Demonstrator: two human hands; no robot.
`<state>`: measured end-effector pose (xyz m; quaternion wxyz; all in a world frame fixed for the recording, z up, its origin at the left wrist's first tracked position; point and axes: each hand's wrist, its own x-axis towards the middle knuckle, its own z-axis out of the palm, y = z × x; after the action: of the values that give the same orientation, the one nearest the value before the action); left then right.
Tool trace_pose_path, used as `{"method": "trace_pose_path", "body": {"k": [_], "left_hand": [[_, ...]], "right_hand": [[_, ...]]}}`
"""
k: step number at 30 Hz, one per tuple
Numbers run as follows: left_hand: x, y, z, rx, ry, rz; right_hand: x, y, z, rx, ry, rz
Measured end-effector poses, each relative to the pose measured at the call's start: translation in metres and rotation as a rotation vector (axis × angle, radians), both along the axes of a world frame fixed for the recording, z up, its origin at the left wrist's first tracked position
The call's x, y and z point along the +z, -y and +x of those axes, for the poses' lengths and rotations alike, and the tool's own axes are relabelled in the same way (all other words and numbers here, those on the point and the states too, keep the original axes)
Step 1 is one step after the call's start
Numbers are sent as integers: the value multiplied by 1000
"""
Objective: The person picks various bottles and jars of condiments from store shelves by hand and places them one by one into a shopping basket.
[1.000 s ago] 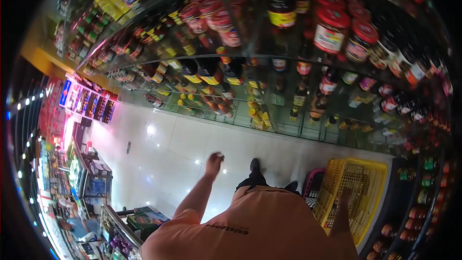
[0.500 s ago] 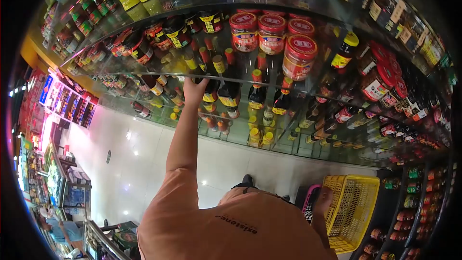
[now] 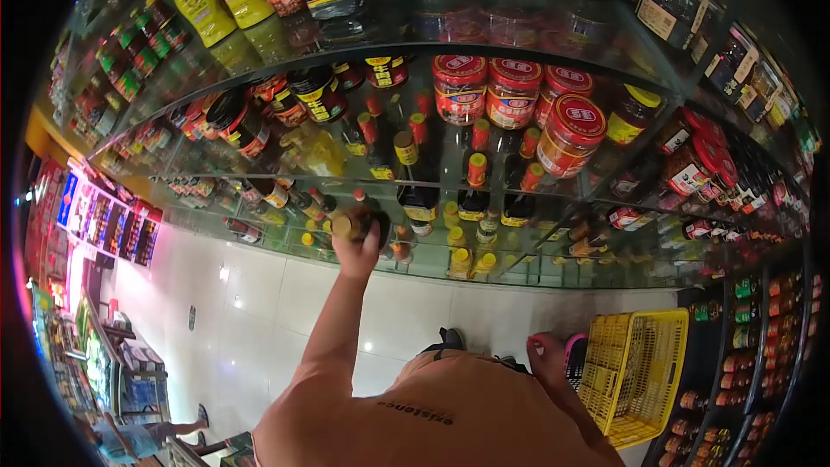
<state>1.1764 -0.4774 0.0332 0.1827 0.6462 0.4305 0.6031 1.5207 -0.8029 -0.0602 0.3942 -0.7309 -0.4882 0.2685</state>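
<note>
My left hand point(image 3: 354, 251) is wrapped round a dark bottle point(image 3: 373, 223) with a tan cap, at the front of a lower glass shelf. Right beside it stand dark bottles point(image 3: 418, 201) with yellow labels. Above them, red-lidded jars point(image 3: 571, 134) sit on the glass shelf. My right hand point(image 3: 543, 355) hangs low beside my body, fingers curled, next to the pink rim of a dark basket point(image 3: 574, 356); a small pale spot shows at its fingers, too small to name.
A yellow basket point(image 3: 635, 372) stands on the floor at my right. Glass shelves point(image 3: 484, 30) full of jars and bottles span the front. Dark racks of jars point(image 3: 743, 363) rise at far right. Another person point(image 3: 130, 437) is at lower left.
My left hand reached in among the bottles, then drew back and down with a dark bottle in it. My right hand shifted left, towards my body. The view shifted too.
</note>
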Motion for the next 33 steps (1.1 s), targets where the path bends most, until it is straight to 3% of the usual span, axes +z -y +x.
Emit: {"method": "trace_pose_path", "body": {"k": [3,5,8,11,13,14,15,16,17,19,20,23,24,25,28,30,33], "left_hand": [[37,50,7,-10,-261,-60],[33,72,10,-126,-388,-158],[51,105,38,-294,-597,-189],[62,128,74,-489,-726,-204],[62,133,93,-681,-826,103],[66,139,104,-693,-828,110],[72,147,116,-734,-775,-47],[74,152,123,-770,-722,-206],[75,150,129,-784,-726,-209],[74,139,138,-1106,-526,-186],[68,133,138,-1172,-433,-386],[8,125,152,-1171,-381,-599],[-11,135,161,-1366,-31,-812],[-7,147,175,-1523,199,-855],[-7,185,220,-1559,369,-1022],[-9,205,249,-1488,687,-1065],[-28,220,280,-1420,719,-1153]], "right_hand": [[71,-52,-26,244,62,159],[114,-80,-45,325,28,206],[153,-116,-69,422,-172,235],[157,-136,-88,455,-383,277],[159,-134,-89,410,-490,367],[145,-129,-84,396,-627,418],[148,-126,-81,379,-765,469],[161,-115,-76,296,-735,441],[165,-111,-68,281,-736,441],[167,-98,-40,365,-732,568],[164,-93,-26,284,-805,593],[175,-75,37,133,-1061,687],[182,-67,53,81,-1126,737],[187,-60,69,28,-1187,791],[190,-41,106,-74,-1290,849],[183,-29,134,1,-1337,886],[179,-6,166,-24,-1219,822]]}}
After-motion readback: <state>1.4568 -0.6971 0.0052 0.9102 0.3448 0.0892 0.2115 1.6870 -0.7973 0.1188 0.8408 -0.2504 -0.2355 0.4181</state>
